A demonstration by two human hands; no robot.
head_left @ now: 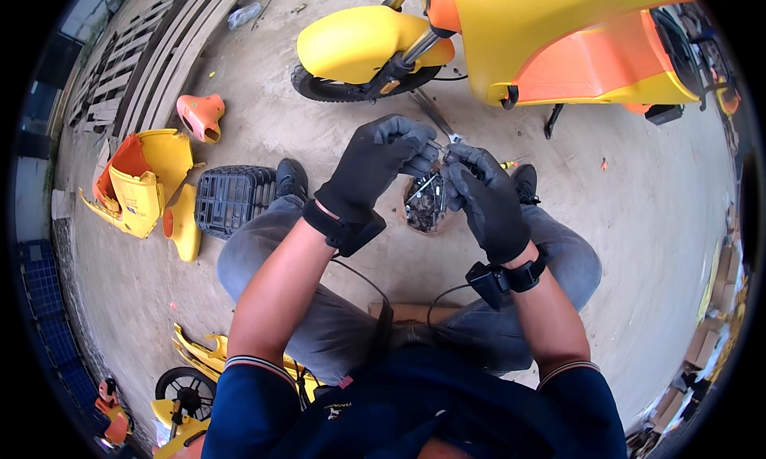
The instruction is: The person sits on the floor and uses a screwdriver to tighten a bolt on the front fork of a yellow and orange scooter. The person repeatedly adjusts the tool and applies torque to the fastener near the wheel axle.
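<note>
My left hand (387,146), in a black and grey work glove, is closed in a pinch on a small thin metal piece (436,145) that looks like a bolt. My right hand (481,192), gloved the same way, is closed close beside it, fingertips almost meeting the left ones. What the right fingers hold is hidden. Just below both hands stands a round container (423,229) of bolts, screws and other small dark hardware, between my feet. Its upper rim is partly covered by my gloves.
Ahead stands a yellow and orange scooter (550,40) on its kickstand (553,122). Long metal tools (435,112) lie before my hands. To the left are a black plastic crate (234,200), yellow body panels (140,184), an orange cover (200,117) and wooden pallets (136,56).
</note>
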